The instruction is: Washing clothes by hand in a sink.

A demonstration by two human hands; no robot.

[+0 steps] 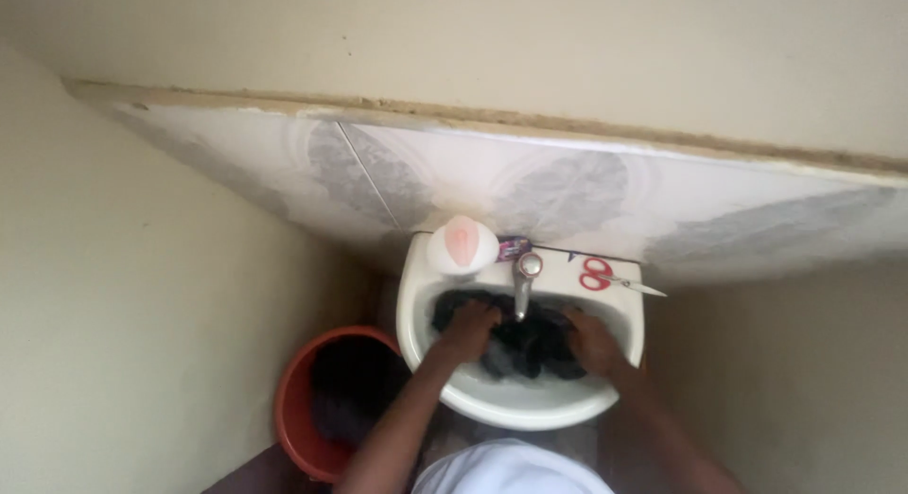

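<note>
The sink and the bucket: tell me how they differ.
The sink is white and fixed against the tiled wall; the bucket is orange-red and stands lower, beside the sink on the person's left. Both hands, left hand and right hand, press dark cloth in the sink; no hand touches the bucket. Both hold something dark inside.

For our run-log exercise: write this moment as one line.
left hand: pressing dark cloth | right hand: on cloth | place: white sink | nearby: tap, red scissors, orange bucket
</note>
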